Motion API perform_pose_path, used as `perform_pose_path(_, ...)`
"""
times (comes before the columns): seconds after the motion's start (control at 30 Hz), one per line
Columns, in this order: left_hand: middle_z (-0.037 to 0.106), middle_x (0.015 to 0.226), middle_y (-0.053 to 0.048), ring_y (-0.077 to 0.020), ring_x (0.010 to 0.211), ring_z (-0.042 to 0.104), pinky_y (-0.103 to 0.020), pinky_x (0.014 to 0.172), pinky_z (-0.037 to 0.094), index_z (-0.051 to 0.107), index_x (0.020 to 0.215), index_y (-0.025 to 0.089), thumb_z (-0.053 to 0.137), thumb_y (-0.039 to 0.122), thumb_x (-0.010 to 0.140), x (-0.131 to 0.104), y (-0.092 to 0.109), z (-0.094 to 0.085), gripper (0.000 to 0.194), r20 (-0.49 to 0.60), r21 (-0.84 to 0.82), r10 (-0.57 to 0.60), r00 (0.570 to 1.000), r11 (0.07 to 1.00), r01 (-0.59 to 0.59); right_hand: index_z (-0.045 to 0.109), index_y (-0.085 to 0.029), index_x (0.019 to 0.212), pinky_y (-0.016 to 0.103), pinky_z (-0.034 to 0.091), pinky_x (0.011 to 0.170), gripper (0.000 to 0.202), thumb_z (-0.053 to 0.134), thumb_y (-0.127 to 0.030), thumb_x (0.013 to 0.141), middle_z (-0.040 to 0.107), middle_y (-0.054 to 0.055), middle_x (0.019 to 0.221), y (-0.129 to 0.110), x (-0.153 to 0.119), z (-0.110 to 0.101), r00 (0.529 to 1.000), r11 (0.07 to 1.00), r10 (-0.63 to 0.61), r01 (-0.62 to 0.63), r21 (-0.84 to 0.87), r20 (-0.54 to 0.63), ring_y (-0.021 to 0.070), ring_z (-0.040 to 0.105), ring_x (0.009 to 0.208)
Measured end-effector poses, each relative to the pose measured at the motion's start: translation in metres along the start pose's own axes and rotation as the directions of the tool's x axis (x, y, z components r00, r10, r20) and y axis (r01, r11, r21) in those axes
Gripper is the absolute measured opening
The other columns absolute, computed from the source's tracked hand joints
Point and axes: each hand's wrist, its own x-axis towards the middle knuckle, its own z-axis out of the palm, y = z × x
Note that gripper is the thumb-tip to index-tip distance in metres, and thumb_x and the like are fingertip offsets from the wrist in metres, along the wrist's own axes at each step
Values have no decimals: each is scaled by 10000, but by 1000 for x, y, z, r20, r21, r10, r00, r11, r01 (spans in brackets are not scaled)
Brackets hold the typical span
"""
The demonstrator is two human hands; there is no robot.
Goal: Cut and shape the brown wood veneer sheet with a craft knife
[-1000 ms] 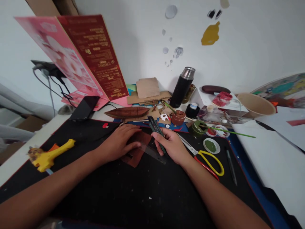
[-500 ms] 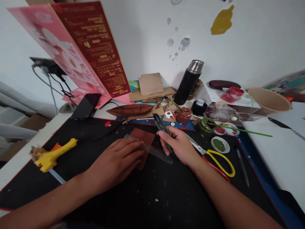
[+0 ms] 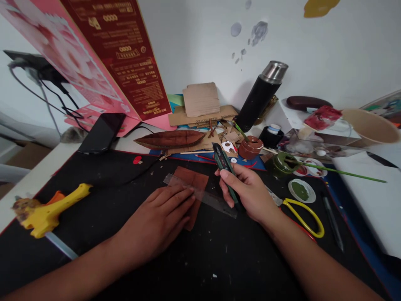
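My left hand (image 3: 163, 213) lies flat with its fingers stretched, pressing a clear plastic ruler (image 3: 219, 203) onto a reddish-brown rectangular sheet (image 3: 196, 177) on the black mat. The ruler crosses the sheet at a slant; fingers cover its middle. In my right hand (image 3: 247, 188) is a dark green utility knife (image 3: 226, 167), raised just right of the sheet with its front end pointing up and away from me. Whether its blade is out, I cannot tell. Scissors with yellow and red handles (image 3: 305, 217) lie beside my right wrist.
A yellow glue gun (image 3: 59, 211) rests at the left. Along the back are a phone (image 3: 102, 131), a brown boat-shaped piece (image 3: 169, 139), cardboard pieces (image 3: 202, 100), a black thermos (image 3: 258, 100) and paint jars (image 3: 250, 147). A pen (image 3: 333, 221) lies far right.
The camera view has come nearer the table, so things appear larger and spread outward. My right hand with the utility knife sits slightly farther from the sheet. My left hand stays on the ruler.
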Motion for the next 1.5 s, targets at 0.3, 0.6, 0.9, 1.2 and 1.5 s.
perform_pose_path(0.3,680,1429,-91,-251,1335,561,-416,1118,429,613,1412,107,414,246,1081,2,1,2,410,20,16,-28,999,999,28,673,-199,943,249,338,425,328,703,-526,950,618,-59,638,-4,1,0,996,992,70,-64,106,-50,66,510,395)
perform_pose_path(0.6,637,1482,-104,-289,1400,519,-474,1154,451,596,1455,148,492,264,1036,-1,-2,5,448,50,-20,-96,994,995,97,680,-212,976,245,330,411,350,687,-562,954,610,-58,633,-3,2,-1,995,992,93,-91,88,-21,70,505,398)
perform_pose_path(0.9,659,1464,-72,-263,1385,543,-419,1140,440,614,1440,166,433,285,1063,1,0,8,435,19,-25,-108,994,994,108,667,-209,954,237,333,395,339,689,-547,959,609,-55,625,-4,2,-1,994,989,111,-111,98,8,73,498,397)
perform_pose_path(1.2,691,1416,-83,-275,1362,553,-421,1067,474,651,1403,171,475,251,1024,3,1,5,426,27,15,-67,997,998,66,663,-212,945,248,367,417,355,693,-566,949,613,-50,630,-5,2,0,993,991,116,-116,73,-2,84,508,398)
perform_pose_path(1.5,686,1433,-22,-264,1362,555,-454,1201,373,631,1422,202,500,252,1018,3,0,7,428,13,-26,-109,994,994,110,625,-229,875,250,383,425,345,684,-558,958,603,-54,643,-7,2,1,995,993,95,-97,66,31,79,518,412)
